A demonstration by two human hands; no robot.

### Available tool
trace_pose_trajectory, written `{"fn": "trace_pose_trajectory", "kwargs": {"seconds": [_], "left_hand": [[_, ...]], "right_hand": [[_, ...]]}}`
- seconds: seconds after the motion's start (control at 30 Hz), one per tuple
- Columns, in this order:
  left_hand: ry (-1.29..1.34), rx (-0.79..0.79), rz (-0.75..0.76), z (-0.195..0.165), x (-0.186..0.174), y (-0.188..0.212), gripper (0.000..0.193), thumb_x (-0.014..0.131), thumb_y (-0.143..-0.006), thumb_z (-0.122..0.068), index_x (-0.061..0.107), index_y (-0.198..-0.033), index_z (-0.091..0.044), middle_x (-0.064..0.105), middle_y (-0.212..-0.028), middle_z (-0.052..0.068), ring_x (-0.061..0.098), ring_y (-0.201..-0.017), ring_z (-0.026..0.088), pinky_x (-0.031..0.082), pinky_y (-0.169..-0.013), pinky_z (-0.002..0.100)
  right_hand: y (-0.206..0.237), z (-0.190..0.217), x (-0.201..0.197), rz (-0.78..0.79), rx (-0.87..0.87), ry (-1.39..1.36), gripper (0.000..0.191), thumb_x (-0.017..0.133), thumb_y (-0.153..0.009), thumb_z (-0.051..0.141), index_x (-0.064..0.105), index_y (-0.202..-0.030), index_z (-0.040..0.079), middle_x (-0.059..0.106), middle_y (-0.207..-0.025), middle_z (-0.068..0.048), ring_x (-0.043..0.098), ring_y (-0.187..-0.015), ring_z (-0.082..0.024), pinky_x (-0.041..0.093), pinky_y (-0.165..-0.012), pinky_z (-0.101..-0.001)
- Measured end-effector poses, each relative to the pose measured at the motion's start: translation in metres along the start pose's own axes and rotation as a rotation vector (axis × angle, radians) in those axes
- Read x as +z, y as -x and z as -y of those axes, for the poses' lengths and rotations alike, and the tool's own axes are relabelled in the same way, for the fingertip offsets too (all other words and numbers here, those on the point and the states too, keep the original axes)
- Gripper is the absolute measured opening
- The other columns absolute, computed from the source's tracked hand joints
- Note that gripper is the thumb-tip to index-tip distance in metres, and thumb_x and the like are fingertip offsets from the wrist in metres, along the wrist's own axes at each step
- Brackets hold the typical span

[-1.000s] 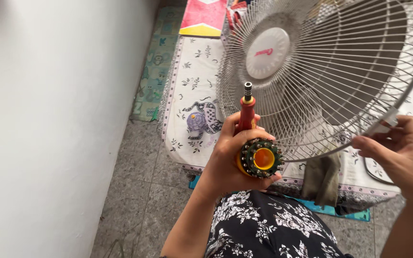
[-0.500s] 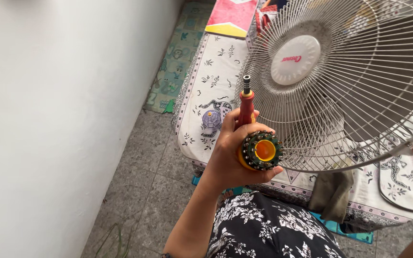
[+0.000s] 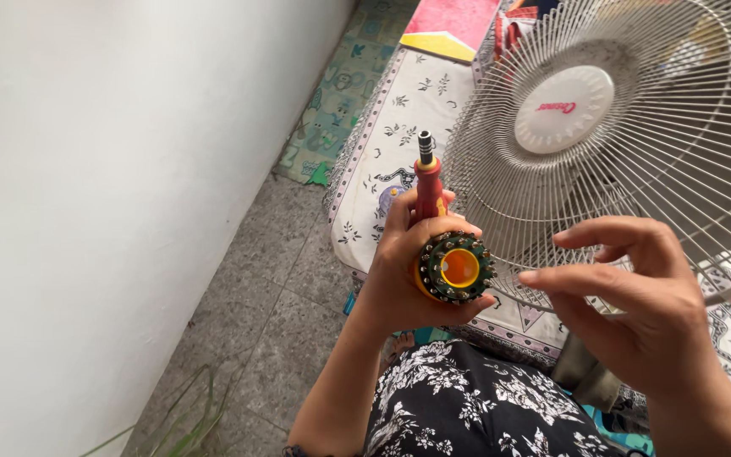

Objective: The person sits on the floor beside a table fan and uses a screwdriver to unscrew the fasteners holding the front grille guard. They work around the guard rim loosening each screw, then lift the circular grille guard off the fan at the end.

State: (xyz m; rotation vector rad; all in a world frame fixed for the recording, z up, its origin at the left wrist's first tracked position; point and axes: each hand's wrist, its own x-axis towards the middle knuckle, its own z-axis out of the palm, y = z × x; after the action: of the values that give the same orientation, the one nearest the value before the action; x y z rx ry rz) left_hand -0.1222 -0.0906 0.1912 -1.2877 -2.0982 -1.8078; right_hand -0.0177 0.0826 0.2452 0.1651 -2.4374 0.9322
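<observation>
Left hand (image 3: 403, 271) grips a red-and-yellow screwdriver (image 3: 440, 245) upright — bit ring at its butt facing the camera. Right hand (image 3: 636, 296) open, holding nothing, fingertips near the ring — white fan grille (image 3: 636, 161) behind.

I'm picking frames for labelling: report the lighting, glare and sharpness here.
Head view: soft, even daylight; white wall bright, nearly washed out; screwdriver in left hand sharp; right hand slightly soft; fan grille crisp, wires bowed toward the frame edge.
</observation>
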Motion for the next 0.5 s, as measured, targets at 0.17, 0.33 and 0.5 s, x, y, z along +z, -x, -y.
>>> {"fn": "trace_pose_trajectory", "kwargs": {"seconds": [0.17,0.33,0.5], "left_hand": [[-0.019,-0.002,-0.044,-0.002,-0.006,0.001,0.054,0.08,-0.056,-0.027,0.056,-0.103,-0.016,0.039,-0.116,0.007,0.051,-0.112,0.019,0.045,-0.101,0.037],[-0.05,0.006,-0.074,-0.004,-0.011,-0.001,0.053,0.081,-0.057,-0.026,0.057,-0.103,-0.016,0.039,-0.118,0.007,0.054,-0.103,0.016,0.048,-0.094,0.032],[-0.079,0.019,-0.087,-0.003,-0.016,-0.004,0.053,0.081,-0.056,-0.026,0.057,-0.102,-0.015,0.039,-0.118,0.008,0.053,-0.104,0.017,0.049,-0.095,0.033]], "right_hand": [[-0.007,0.003,0.008,0.034,-0.116,0.002,0.027,0.066,-0.062,0.009,0.065,-0.084,0.026,0.054,-0.096,-0.001,0.048,-0.09,-0.014,0.039,-0.074,-0.027],[-0.01,0.008,0.016,0.014,-0.183,0.032,0.027,0.067,-0.063,0.014,0.065,-0.086,0.028,0.054,-0.095,0.0,0.05,-0.09,-0.014,0.037,-0.08,-0.0304],[-0.016,0.01,0.016,-0.037,-0.232,0.111,0.026,0.068,-0.064,0.017,0.065,-0.087,0.03,0.053,-0.095,0.0,0.048,-0.09,-0.015,0.035,-0.082,-0.0322]]}}
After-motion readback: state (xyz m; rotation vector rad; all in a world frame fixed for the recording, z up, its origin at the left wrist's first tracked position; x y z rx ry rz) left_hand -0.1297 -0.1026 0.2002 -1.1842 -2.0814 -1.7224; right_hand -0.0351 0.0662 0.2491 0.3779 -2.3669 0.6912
